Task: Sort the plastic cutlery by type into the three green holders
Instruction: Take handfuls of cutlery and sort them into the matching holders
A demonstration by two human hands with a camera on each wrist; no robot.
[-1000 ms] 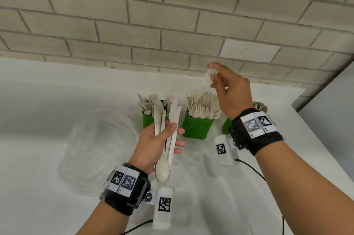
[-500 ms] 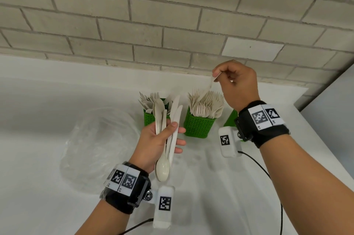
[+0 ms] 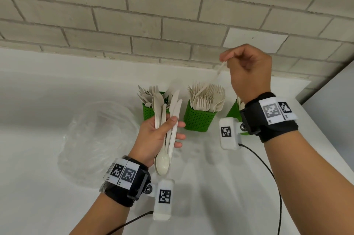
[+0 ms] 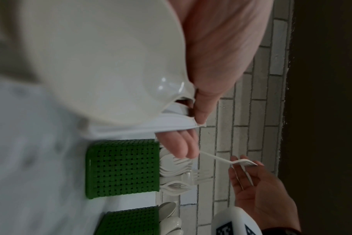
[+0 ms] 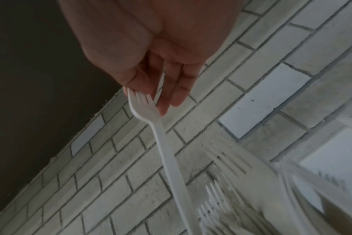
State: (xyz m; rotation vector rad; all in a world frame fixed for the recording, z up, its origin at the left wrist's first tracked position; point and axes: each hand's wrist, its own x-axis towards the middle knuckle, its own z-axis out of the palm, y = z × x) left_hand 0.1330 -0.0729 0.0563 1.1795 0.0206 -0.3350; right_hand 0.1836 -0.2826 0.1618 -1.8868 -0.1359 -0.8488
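Pinching a white plastic fork by its tines, your right hand hangs it handle-down over the fork-filled middle green woven holder near the bench's back edge — lower and release next. Your left hand grips the remaining spoons and knives.

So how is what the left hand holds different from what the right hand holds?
The left hand grips a bundle of several pieces, spoons and knives, low over the table. The right hand pinches one fork by its prongs, handle hanging down above the middle holder. Both are pale plastic cutlery.
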